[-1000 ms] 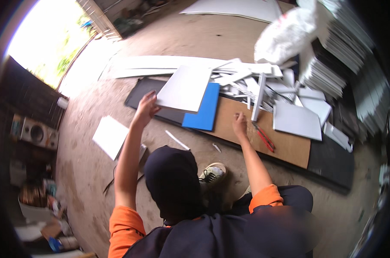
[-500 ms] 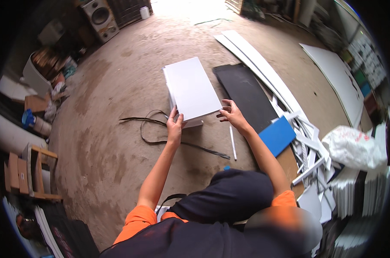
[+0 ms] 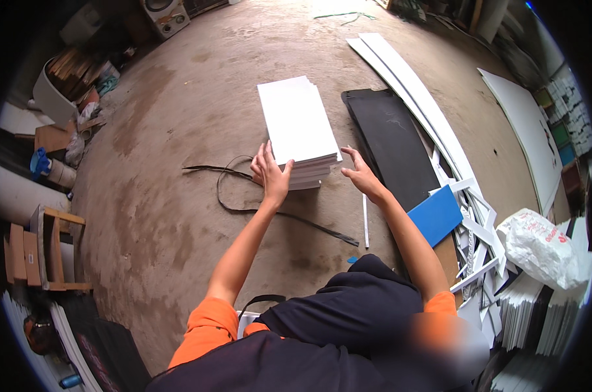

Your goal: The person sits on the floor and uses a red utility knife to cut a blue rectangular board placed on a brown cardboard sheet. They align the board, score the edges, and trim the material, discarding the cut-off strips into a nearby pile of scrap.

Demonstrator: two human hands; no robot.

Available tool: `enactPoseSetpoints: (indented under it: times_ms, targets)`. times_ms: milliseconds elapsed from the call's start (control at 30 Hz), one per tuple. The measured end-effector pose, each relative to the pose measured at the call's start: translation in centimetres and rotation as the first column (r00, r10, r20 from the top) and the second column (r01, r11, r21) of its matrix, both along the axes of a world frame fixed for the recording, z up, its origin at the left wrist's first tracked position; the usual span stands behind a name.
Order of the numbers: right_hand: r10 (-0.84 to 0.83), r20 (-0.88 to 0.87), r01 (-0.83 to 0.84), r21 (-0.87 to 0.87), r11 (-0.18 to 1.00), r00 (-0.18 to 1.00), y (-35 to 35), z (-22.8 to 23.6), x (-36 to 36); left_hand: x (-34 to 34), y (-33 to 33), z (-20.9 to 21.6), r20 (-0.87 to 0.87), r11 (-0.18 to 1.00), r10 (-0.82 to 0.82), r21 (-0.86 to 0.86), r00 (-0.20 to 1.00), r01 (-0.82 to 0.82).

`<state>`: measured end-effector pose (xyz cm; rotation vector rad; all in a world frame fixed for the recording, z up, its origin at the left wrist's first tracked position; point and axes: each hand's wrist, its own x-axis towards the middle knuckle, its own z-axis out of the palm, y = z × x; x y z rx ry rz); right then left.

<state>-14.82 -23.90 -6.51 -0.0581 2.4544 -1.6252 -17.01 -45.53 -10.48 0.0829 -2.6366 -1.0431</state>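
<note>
A stack of white rectangular panels (image 3: 298, 121) stands on the floor in front of me, its layered near edges slightly uneven. My left hand (image 3: 270, 175) lies against the stack's near left corner, fingers spread along the left side and thumb at the near edge. To the right of the near right corner is my right hand (image 3: 363, 174), its fingers apart, nothing in them and a small gap from the panels. A black strap (image 3: 244, 210) loops over the floor beside and in front of the stack. One thin white strip (image 3: 365, 222) lies below my right hand.
Right of the stack lies a long black panel (image 3: 391, 140), with long white boards (image 3: 420, 104) beside it. A blue panel (image 3: 434, 215) rests by a heap of white offcuts (image 3: 482, 245). Further right is a white sack (image 3: 541, 248). A wooden stool frame (image 3: 54, 255) stands at left.
The top panel, earlier tilted and held at its near left corner, now lies flat and nearly lined up on the stack. My left hand's fingers have spread along the side. The view has shifted slightly.
</note>
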Motion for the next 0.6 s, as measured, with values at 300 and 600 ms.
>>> enactPoseSetpoints:
  times_ms: [300,600]
  targets:
    - [-0.215,0.049,0.185,0.349,0.919,0.975,13.5,3.9,13.3,4.3,14.4,4.6,-0.206,0.741,-0.654,0.019,0.728,0.671]
    - [-0.723,0.104,0.443,0.728,0.523,0.682,23.0,7.1,42.8,15.9,29.9,-2.6,0.151,-0.147,-0.983,-0.305,-0.105,0.941]
